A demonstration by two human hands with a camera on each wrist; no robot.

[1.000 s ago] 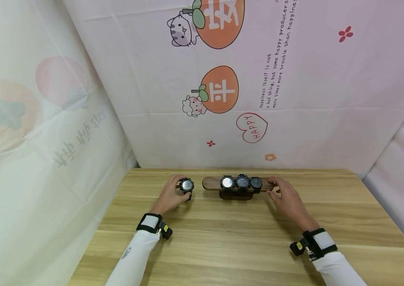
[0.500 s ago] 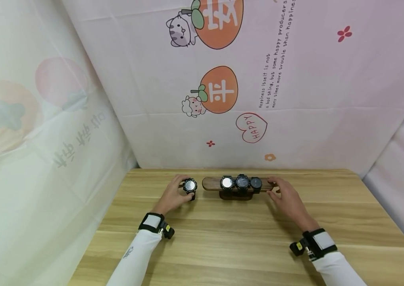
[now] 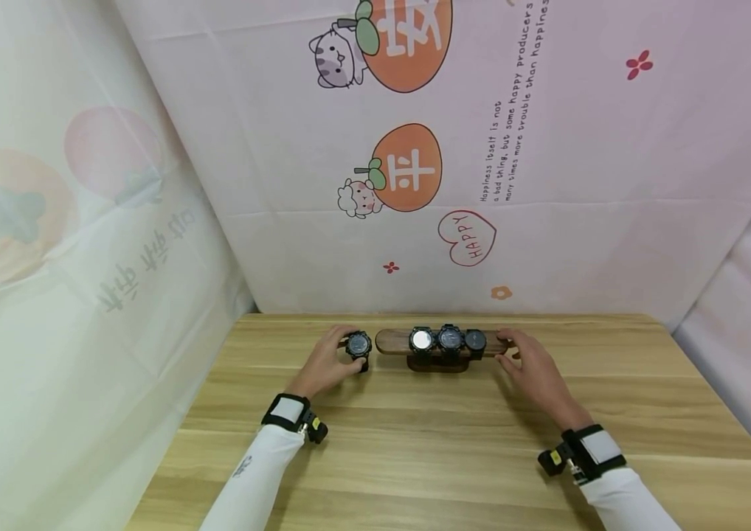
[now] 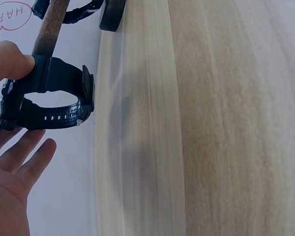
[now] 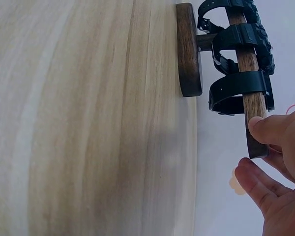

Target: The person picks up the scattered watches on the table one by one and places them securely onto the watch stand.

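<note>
My left hand (image 3: 325, 365) pinches a black digital watch (image 3: 358, 344) between thumb and fingers, just off the left end of a dark wooden watch stand (image 3: 390, 341). In the left wrist view that watch (image 4: 64, 77) has its strap closed in a loop, and the bar's end (image 4: 50, 29) lies right behind it. Three black watches hang on the bar: one with a bright face (image 3: 422, 339), a middle one (image 3: 451, 338) and a smaller one (image 3: 475, 341). My right hand (image 3: 535, 369) grips the bar's right end, thumb on the wood (image 5: 255, 125).
The stand's base (image 5: 189, 54) rests on the wooden table (image 3: 415, 450) near its back edge. A white printed cloth (image 3: 309, 251) hangs behind the table, with more cloth on both sides.
My left hand has moved to the right with the watch, closing in on the bar's left end. The right hand keeps its hold on the bar in the same place.
</note>
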